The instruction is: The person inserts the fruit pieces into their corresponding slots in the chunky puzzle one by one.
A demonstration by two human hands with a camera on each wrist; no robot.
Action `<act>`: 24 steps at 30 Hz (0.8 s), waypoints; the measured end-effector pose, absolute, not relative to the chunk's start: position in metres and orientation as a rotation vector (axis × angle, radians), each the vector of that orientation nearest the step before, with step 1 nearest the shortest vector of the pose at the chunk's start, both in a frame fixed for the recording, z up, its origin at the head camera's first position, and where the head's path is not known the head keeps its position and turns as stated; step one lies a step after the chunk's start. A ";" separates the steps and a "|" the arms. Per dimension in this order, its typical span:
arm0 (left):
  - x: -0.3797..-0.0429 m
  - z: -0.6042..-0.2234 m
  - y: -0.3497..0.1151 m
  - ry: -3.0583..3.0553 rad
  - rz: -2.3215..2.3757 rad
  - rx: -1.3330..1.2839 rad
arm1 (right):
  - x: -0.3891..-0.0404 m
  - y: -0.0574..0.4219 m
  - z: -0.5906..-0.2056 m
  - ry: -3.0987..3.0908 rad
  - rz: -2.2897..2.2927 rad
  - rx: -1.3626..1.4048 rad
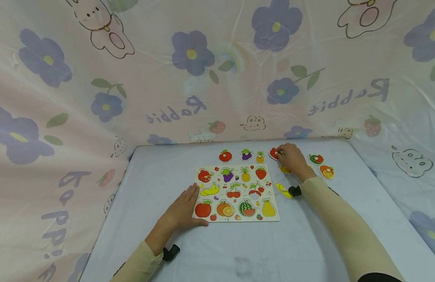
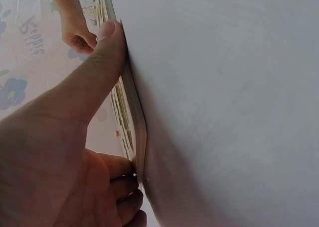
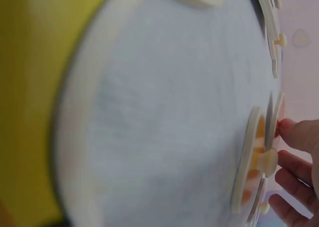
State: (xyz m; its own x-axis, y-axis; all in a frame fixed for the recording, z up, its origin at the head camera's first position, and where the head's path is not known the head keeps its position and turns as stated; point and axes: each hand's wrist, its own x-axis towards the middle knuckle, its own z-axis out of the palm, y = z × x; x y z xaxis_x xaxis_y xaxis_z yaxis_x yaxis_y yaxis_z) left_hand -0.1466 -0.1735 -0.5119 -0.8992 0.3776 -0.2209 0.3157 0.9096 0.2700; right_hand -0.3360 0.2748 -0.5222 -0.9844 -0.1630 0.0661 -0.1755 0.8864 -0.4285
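Note:
A fruit puzzle board point(image 1: 217, 201) lies flat on the table, printed with rows of fruit. My left hand point(image 1: 183, 205) rests at its left edge, fingers stretched along the side and thumb by the near corner. In the left wrist view, that thumb point(image 2: 107, 48) lies along the board's edge point(image 2: 137, 112). Beyond the board's far right corner, my right hand point(image 1: 291, 158) pinches a red fruit puzzle piece point(image 1: 273, 153) between thumb and fingers. Close below that hand is an orange-yellow piece point(image 1: 285, 169), its knob point(image 3: 267, 162) standing up in the right wrist view. The hand partly hides the red piece.
Along the far side lie an apple piece point(image 1: 225, 156), a grape piece point(image 1: 246, 154) and a pineapple piece point(image 1: 260, 157). Right of my hand are a watermelon piece point(image 1: 316, 159) and an orange piece point(image 1: 327, 172). A banana piece point(image 1: 283, 191) lies beside the board under my right wrist.

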 end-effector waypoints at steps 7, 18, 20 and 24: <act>-0.147 -0.512 -0.172 2.794 0.319 0.498 | -0.332 0.271 -0.520 -3.000 0.774 0.293; -0.146 -0.510 -0.170 2.799 0.340 0.474 | -0.324 0.257 -0.510 -2.944 0.836 0.386; -0.146 -0.509 -0.170 2.800 0.340 0.476 | -0.321 0.252 -0.506 -2.937 0.851 0.407; -0.147 -0.510 -0.170 2.799 0.336 0.483 | -0.318 0.241 -0.502 -2.918 0.848 0.438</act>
